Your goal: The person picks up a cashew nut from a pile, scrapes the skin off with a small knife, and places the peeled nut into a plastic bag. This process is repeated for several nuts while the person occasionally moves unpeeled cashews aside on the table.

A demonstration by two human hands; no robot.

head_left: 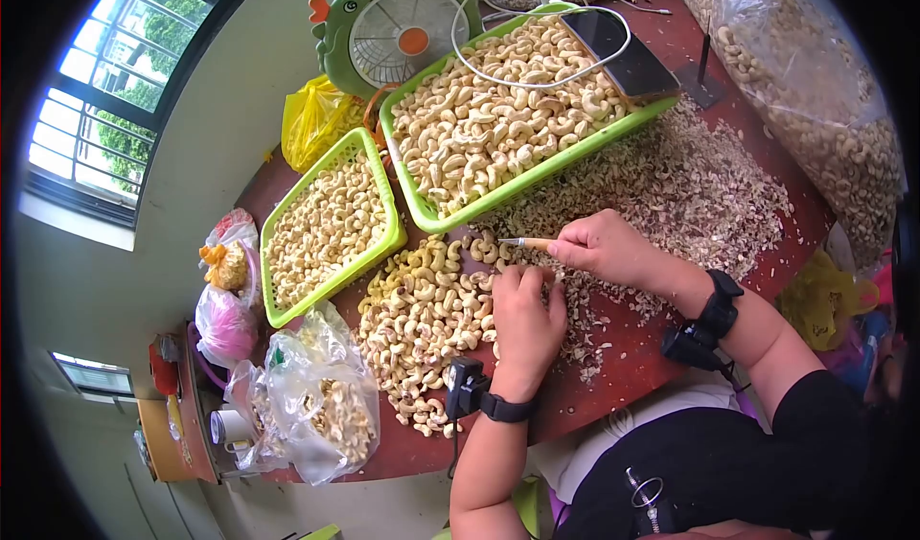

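Note:
My right hand (pixel 606 248) grips a small knife (pixel 525 243) with a pale handle, its blade pointing left over the table. My left hand (pixel 526 321) is curled just below it, fingers closed at the edge of a loose pile of cashew nuts (pixel 422 324); whether it pinches a nut is hidden by the fingers. Both wrists wear black bands with small devices. A heap of thin cashew skins (pixel 680 190) lies under and beyond my right hand.
Two green trays hold cashews: a large one (pixel 522 187) with a phone (pixel 621 53) and white cable on top, a smaller one (pixel 376 187) to the left. A green fan (pixel 398 27), a big nut bag (pixel 815 99) and plastic bags (pixel 316 406) ring the red table.

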